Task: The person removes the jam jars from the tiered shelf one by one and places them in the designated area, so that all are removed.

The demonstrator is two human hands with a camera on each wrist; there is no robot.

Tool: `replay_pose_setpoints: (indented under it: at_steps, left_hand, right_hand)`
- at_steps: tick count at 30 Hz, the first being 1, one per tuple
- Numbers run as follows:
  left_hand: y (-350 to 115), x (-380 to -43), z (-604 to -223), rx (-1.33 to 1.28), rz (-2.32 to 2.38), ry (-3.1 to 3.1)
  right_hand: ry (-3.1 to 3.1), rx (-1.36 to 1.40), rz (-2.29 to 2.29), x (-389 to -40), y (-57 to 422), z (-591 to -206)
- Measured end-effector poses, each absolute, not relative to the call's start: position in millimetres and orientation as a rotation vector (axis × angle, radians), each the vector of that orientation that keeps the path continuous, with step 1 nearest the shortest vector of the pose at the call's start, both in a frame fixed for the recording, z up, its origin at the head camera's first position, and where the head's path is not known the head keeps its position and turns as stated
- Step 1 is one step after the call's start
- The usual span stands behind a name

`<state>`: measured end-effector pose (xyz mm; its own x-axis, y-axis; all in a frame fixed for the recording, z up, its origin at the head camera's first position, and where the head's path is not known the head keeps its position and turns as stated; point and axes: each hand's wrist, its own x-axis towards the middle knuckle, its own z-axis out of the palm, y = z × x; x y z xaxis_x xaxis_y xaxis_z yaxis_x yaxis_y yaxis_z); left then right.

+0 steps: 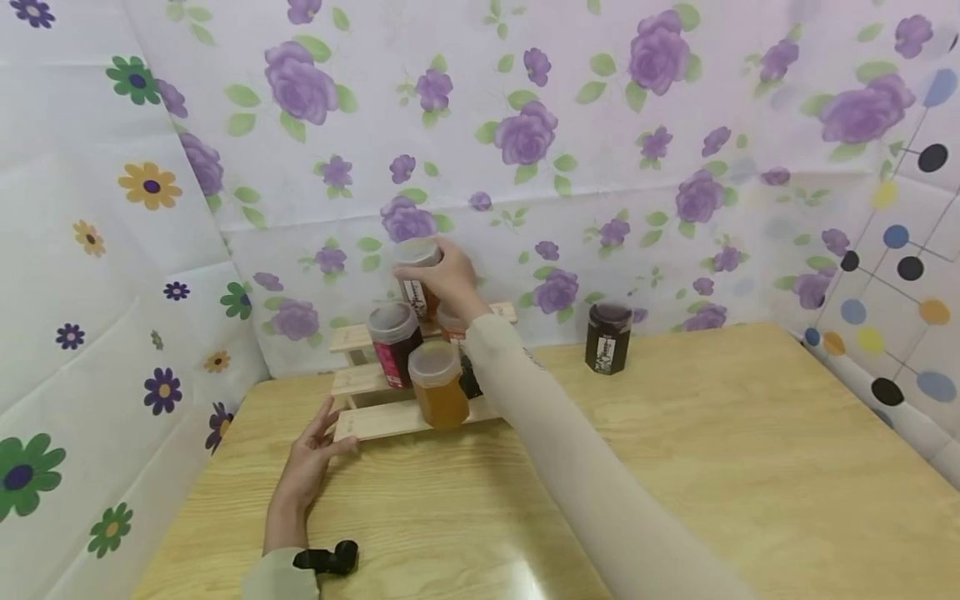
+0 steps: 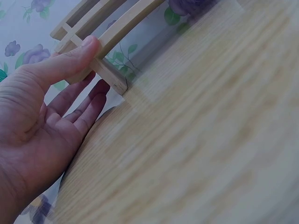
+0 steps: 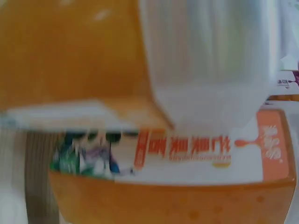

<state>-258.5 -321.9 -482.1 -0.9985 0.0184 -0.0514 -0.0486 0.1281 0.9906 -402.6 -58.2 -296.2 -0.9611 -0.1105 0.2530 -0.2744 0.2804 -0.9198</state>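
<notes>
A stepped wooden rack [image 1: 386, 419] with three tiers stands near the back of the table. My left hand [image 1: 306, 458] grips its left front corner, thumb on the board and fingers along the end in the left wrist view. My right hand [image 1: 450, 275] holds a brown jar [image 1: 429, 307] by the lid at the top tier. Below it, a dark jar with a pink label [image 1: 392, 354] stands on the middle tier, and an amber jar [image 1: 441, 400] on the front tier. An orange-labelled jar [image 1: 452, 327] is partly hidden by my right wrist. The right wrist view shows a labelled orange jar [image 3: 187, 163] close up.
A dark jar with a black lid [image 1: 609, 340] stands on the wooden table [image 1: 675, 433], right of the rack. Flowered cloth [image 1: 525, 208] hangs close behind the table. Patterned sheets hang at both sides.
</notes>
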Motion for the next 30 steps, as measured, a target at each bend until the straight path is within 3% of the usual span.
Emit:
replay_pose_setpoints:
  at_steps: [6,15,30]
  left_hand:
    - [-315.7,-261.5,-481.7,-0.022,2.012,2.325]
    - [-324.2,-259.4,-478.5,-0.037,1.991,2.340]
    - [-326.3,-255.8,-480.5,-0.009,1.982,2.323]
  right_hand:
    - [-2.138,0.256,1.978,-402.7,-39.0,-287.9]
    - [-2.031,0.317,2.000,-402.0,1.0,-251.8]
    - [-1.972,0.130,1.936,-377.6,143.2,-255.9]
